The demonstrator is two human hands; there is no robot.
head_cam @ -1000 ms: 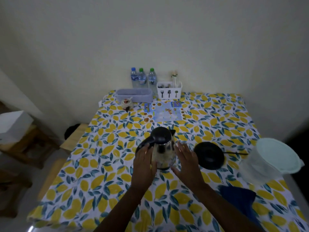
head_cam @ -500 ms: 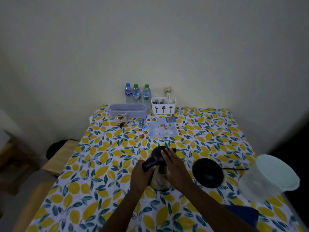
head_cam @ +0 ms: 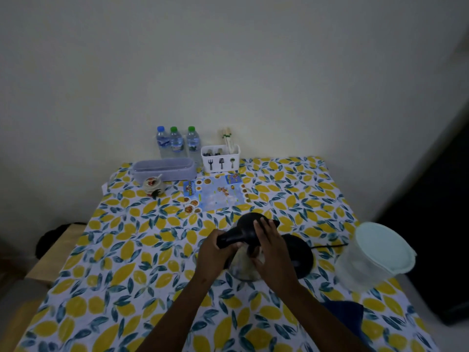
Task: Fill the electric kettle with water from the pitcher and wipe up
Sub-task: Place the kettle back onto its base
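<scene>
The electric kettle, steel-bodied with a black lid and black handle, stands on the lemon-print tablecloth near the table's middle. My left hand is closed around the kettle's handle. My right hand lies over the lid and the kettle's right side, fingers spread. The round black kettle base sits just right of the kettle, its cord running right. A clear pitcher with a pale green lid stands at the right edge. A dark blue cloth lies at the near right, partly hidden by my arm.
Three water bottles, a white cutlery caddy, a lilac box, a small jar and a printed leaflet line the far side by the wall. A wooden bench stands left of the table.
My right hand has gone from beside the kettle to on top of its lid, and my left hand has closed on the handle. The camera has tilted up slightly.
</scene>
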